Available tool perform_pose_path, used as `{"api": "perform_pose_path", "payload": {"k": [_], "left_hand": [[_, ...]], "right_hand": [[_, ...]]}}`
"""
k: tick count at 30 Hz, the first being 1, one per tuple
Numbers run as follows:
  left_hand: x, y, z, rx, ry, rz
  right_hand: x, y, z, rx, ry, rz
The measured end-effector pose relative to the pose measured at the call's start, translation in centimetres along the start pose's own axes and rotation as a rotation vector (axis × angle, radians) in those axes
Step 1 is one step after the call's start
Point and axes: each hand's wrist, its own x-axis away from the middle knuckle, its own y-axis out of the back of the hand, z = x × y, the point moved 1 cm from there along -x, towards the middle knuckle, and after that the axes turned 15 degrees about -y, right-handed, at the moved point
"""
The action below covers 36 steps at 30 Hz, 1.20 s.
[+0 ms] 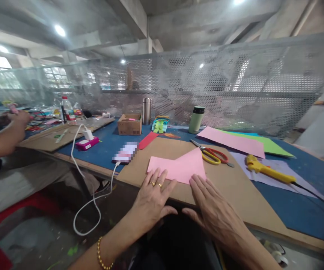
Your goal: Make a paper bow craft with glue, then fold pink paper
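Observation:
A folded pink sheet lies on a brown cardboard at the table's front edge. My left hand rests flat with spread fingers on the sheet's lower left edge; two gold rings are on its fingers. On the lower right edge lie the fingertips of my right hand, stretched out, its thumb apart. Neither hand grips anything. Just behind the sheet are scissors with orange and yellow handles, blades pointing to the back left.
Right: yellow glue gun on lilac paper, pink sheet over green paper. Behind: green bottle, steel flask, small carton, red strip. Left: phone with white cable, magenta box, another person's arm.

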Motion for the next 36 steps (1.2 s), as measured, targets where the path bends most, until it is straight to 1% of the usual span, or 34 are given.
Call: {"api": "perform_pose_path", "payload": {"k": [4,8,10,15,22,25,28,31,36], "left_hand": [[0.1,-0.1,0.3,-0.022,0.002,-0.031],[0.3,0.0,0.8,-0.040,0.052,-0.051],[0.6,0.2,1.2,-0.042,0.066,-0.037],[1.0,0.7,1.7,-0.054,0.053,0.017],[2.1,0.6,2.6,-0.145,0.110,-0.002],[2.8,1.0,3.0,-0.178,0.147,0.010],[3.1,1.4,3.1,-0.191,0.173,0.017],[2.4,1.6,2.5,-0.183,0.174,0.002],[-0.4,0.8,0.3,-0.042,0.032,0.007]], "right_hand": [[-0.1,0.2,0.2,0.028,0.006,-0.014],[-0.2,0.4,0.3,0.077,0.027,-0.029],[-0.2,0.4,0.3,0.093,0.029,-0.032],[-0.2,0.6,0.4,0.108,0.031,-0.023],[-0.3,0.8,0.5,0.110,0.015,-0.016],[-0.4,0.7,0.5,0.116,0.018,-0.020],[-0.3,0.6,0.5,0.110,0.015,-0.022],[-0.1,0.4,0.5,0.092,-0.002,-0.016],[0.2,-0.1,0.2,0.071,0.007,-0.016]]}}
